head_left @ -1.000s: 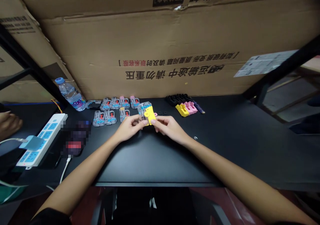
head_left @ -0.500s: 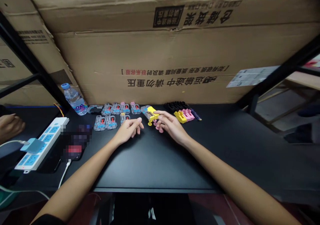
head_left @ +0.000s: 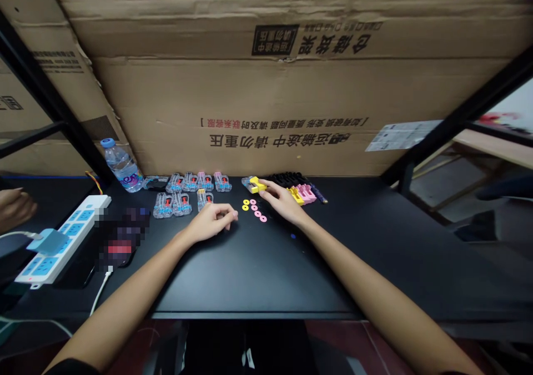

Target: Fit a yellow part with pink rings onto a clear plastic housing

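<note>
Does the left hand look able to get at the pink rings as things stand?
Probably yes: the left hand is close to the pink rings, only flat yellow rings lie near its path, and the right hand is beyond them, at the yellow piece.

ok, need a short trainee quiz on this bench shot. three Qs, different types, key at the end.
1. Which hand has its fingers on the yellow part in front of the cardboard?
2. True or false: the bottle has its cap off.
3. Fill in: next to the yellow rings on the table lie several bright ____ ones.

Key:
1. The right hand.
2. False: the blue cap is on.
3. pink
</note>
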Tool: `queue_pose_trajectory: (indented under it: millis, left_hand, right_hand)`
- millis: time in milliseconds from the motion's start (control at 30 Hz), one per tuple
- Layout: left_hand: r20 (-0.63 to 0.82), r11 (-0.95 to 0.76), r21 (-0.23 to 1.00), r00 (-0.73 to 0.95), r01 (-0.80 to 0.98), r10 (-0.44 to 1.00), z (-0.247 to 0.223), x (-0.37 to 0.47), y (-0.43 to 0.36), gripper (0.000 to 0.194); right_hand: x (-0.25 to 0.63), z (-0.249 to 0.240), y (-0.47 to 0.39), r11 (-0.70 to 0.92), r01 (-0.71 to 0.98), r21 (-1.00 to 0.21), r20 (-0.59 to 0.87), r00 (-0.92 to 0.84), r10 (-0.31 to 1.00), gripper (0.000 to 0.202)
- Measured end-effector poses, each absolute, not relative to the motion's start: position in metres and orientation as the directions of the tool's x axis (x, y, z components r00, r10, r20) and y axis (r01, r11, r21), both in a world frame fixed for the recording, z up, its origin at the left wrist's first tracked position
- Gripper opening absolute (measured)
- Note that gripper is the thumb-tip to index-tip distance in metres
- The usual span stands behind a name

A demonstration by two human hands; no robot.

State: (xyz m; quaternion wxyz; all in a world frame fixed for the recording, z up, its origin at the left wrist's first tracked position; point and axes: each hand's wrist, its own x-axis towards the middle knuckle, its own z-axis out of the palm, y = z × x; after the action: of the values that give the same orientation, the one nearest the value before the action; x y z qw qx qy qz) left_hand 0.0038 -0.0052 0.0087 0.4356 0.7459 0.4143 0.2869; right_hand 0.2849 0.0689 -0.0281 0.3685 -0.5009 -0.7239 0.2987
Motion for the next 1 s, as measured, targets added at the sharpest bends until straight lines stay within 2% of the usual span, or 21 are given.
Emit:
queue_pose_trajectory:
  millis: [233,500,733,900,1000]
  left_hand:
    - [0.079,-0.321,0.863,0.522,0.391,0.849,0.007,0.004,-0.005,0.041]
    - [0.11,-0.375,0.842,0.557,0.388,0.823,0.001,0.004,-0.005,0.039]
    - [0.166,-0.426,0.801,0.528,0.42,0.833,0.007,0.001,-0.005,0.039]
    - [0.321,-0.569,0.627,0.488,0.533,0.811,0.01,-0.006,-0.004,0.037]
    - [0.371,-0.581,0.536,0.448,0.613,0.814,0.01,-0.01,-0.002,0.037]
  right_hand:
    - [0.287,-0.025,0.064,0.319,0.786,-0.53,0.256,-0.211,0.943,0.055]
    - [0.283,-0.024,0.059,0.395,0.858,-0.327,0.287,-0.308,0.907,0.058]
    - [0.278,-0.02,0.052,0.439,0.85,-0.291,0.358,-0.329,0.874,0.055]
    - [0.274,-0.019,0.049,0.471,0.845,-0.254,0.353,-0.373,0.858,0.051]
    - [0.277,-0.022,0.05,0.458,0.852,-0.255,0.327,-0.369,0.87,0.05]
